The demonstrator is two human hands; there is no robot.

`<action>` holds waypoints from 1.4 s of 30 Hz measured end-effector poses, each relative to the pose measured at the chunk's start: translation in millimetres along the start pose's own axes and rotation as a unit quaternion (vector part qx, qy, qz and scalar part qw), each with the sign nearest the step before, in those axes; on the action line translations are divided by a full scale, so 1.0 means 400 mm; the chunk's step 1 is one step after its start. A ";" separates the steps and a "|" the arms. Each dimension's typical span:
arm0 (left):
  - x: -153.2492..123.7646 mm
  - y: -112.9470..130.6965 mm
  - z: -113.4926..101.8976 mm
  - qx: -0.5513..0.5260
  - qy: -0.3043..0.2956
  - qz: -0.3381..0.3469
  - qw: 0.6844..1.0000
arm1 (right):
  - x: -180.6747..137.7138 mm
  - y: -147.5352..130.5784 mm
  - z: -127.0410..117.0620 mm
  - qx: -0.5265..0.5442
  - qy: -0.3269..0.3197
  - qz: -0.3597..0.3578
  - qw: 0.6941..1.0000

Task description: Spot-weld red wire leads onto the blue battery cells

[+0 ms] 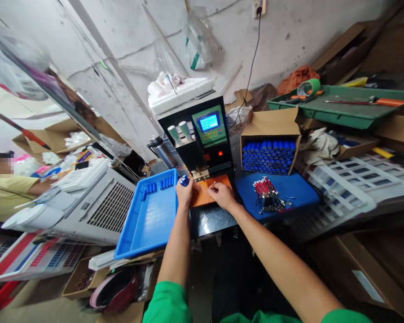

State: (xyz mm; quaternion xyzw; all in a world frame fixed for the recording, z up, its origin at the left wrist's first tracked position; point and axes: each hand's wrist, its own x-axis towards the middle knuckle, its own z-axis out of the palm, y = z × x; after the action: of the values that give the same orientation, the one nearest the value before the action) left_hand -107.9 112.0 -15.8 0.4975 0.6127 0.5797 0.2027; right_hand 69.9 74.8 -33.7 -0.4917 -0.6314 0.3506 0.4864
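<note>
My left hand [185, 194] is closed around a blue cylindrical battery [184, 180], its end facing up, at the left edge of an orange work plate [199, 195]. Above the plate's middle, my right hand [222, 196] pinches the end of a thin wire lead [215, 183]; the lead is small and partly hidden by the fingers. Both hands are just in front of the metal electrodes [200, 174] of a black spot welder [229, 134] with a lit blue screen [209, 122]. I cannot tell whether lead and battery touch.
Left of my hands, a blue tray [151, 224] holds several blue batteries. To the right are an open carton [271, 123] packed with batteries and a bundle of red and black wire leads [269, 194] on a blue surface. Another person's sleeve [10, 197] is at far left.
</note>
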 end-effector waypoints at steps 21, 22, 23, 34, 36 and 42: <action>-0.001 -0.046 -0.006 -0.165 -0.063 -0.136 0.975 | -0.005 -0.003 -0.001 -0.013 0.008 -0.011 1.000; 0.002 -0.052 -0.005 -0.169 -0.052 -0.137 0.975 | -0.004 -0.003 -0.001 -0.014 0.008 -0.011 1.000; 0.004 -0.056 -0.005 -0.171 -0.043 -0.135 0.975 | -0.004 -0.003 0.000 -0.014 0.008 -0.012 1.000; 0.020 -0.029 0.008 -0.134 -0.023 -0.087 0.987 | -0.002 0.004 0.006 -0.023 0.007 -0.017 1.000; 0.031 -0.025 0.011 -0.105 -0.057 -0.049 0.992 | -0.002 0.005 0.007 -0.022 0.009 -0.022 0.999; 0.034 -0.014 0.009 -0.094 -0.122 -0.041 0.987 | -0.002 0.005 0.007 -0.016 0.005 -0.024 1.000</action>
State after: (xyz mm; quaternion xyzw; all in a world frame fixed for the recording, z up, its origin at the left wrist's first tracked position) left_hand -112.7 126.2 -17.5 0.5177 0.5462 0.5606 0.3455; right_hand 67.7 74.6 -36.6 -0.4863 -0.6460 0.3258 0.4900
